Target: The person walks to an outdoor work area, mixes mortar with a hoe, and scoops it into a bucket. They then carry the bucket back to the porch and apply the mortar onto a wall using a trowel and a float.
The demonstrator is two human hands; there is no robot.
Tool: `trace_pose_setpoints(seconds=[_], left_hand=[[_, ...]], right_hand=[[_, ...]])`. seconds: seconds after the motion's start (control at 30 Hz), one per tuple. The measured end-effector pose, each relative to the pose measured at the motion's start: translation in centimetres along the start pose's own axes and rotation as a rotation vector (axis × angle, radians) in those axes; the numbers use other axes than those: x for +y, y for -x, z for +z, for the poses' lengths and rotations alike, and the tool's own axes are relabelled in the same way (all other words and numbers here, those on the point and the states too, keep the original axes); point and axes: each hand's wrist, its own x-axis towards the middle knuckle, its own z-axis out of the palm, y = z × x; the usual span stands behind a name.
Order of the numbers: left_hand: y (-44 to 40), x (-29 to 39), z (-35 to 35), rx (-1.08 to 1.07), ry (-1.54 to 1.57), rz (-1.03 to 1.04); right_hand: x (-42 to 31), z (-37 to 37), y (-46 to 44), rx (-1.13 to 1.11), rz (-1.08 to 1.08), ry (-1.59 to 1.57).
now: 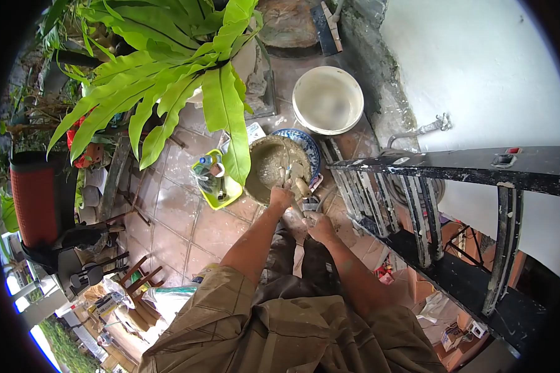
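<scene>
My left hand [281,198] is closed at the near rim of a round mortar-crusted tub [258,189], its fingers around a slim tool whose shape is unclear. Grey wet mix [270,168] lies in the tub's bottom. Lower and to the right, my right hand [319,227] grips a grey, mortar-coated handle [297,210] that slants up towards the left hand. Whether both hands hold the same tool cannot be made out. A rounded tan piece [303,188] rests at the tub's right rim, and a blue patterned basin [314,152] shows behind the tub.
A white bucket [328,99] stands beyond the tub. A yellow-green tray [231,190] with a bottle sits to the left, under broad plant leaves [221,99]. On the right, a paint-splashed ladder [417,165] stands near a white wall [479,74] with a tap [440,122].
</scene>
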Motion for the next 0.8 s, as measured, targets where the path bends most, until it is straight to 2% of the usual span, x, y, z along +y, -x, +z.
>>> trace_pose_setpoints(seconds=[0.07, 0.1, 0.17, 0.2, 0.27, 0.3, 0.37, 0.5, 0.6, 0.67, 0.73, 0.8], left_hand=[[-0.5, -0.6, 0.1, 0.048, -0.169, 0.121], [-1.5, -2.2, 0.3, 0.074, -0.358, 0.27], [-1.7, -2.4, 0.4, 0.071, -0.354, 0.307], [-1.9, -2.3, 0.7, 0.042, -0.161, 0.194], [-3.0, -3.7, 1.1, -0.013, 0.048, 0.127], [-5.3, -6.7, 1.7, -0.039, 0.065, 0.174], [-5.7, -7.3, 1.8, -0.058, 0.02, 0.218], [-4.9, -6.1, 1.2, -0.078, -0.335, 0.189], [-3.0, -3.6, 0.4, -0.067, -0.433, 0.144], [-1.5, -1.9, -0.2, -0.061, -0.653, 0.195], [-1.0, -1.1, -0.6, -0.066, -1.044, 0.342], [-1.1, -1.6, -0.7, -0.027, -1.304, 0.521]], right_hand=[[0.2, 0.1, -0.1, -0.007, 0.008, 0.004], [0.4, 0.2, 0.0, -0.01, 0.013, 0.006], [0.4, 0.1, 0.0, 0.0, -0.003, 0.011], [0.4, 0.1, 0.0, 0.005, -0.01, 0.013], [0.2, -0.1, 0.0, -0.008, 0.005, 0.023], [0.0, -0.2, 0.0, -0.014, 0.013, 0.028], [-0.1, -0.3, 0.0, -0.008, -0.002, 0.03], [0.5, 0.0, 0.0, -0.015, -0.008, 0.017], [-0.3, -0.5, 0.1, -0.043, 0.041, 0.033], [0.2, -0.3, 0.0, -0.034, 0.004, 0.029], [0.5, -0.2, 0.1, -0.026, -0.016, 0.03], [0.5, -0.2, 0.2, -0.02, -0.021, 0.033]])
